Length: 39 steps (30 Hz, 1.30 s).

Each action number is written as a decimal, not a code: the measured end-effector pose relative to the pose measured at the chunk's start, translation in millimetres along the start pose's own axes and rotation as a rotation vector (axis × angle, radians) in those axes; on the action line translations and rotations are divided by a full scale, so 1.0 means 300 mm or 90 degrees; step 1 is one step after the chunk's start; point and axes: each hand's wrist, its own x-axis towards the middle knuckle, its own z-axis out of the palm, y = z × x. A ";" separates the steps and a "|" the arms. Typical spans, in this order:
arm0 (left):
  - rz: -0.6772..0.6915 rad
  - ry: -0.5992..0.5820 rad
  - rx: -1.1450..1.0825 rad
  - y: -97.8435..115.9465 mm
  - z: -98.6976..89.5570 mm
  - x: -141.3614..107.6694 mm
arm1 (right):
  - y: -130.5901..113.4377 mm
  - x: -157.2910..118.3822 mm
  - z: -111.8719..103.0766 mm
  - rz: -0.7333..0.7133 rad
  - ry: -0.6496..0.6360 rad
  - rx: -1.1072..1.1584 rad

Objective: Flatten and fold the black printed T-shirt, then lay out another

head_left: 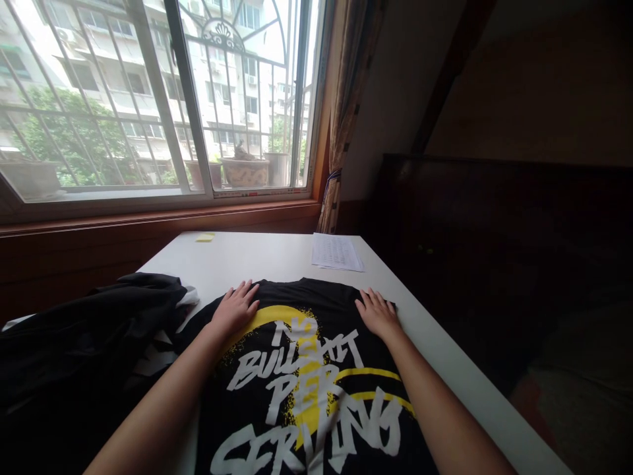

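Note:
A black T-shirt with white lettering and yellow marks lies spread out on the white table, its neckline toward the window. My left hand rests flat on its left shoulder, fingers apart. On the opposite shoulder, near the table's right edge, my right hand also lies flat with spread fingers. Neither hand grips the cloth. The shirt's near end runs out of the bottom of the view, and my forearms cover parts of its sides.
A heap of dark clothes lies on the left, beside the shirt. Written paper sheets and a yellow sticky note are at the table's far side. Beyond stand a barred window and a tied curtain.

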 end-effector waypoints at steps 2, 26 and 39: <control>-0.004 0.001 0.006 -0.021 -0.001 -0.023 | 0.004 -0.007 0.000 -0.002 0.005 0.001; 0.031 -0.063 -0.005 -0.066 0.017 0.009 | -0.483 0.005 0.016 -0.193 0.000 0.065; 0.066 -0.067 -0.007 -0.082 0.025 0.113 | -0.419 0.075 0.016 -0.170 -0.029 0.046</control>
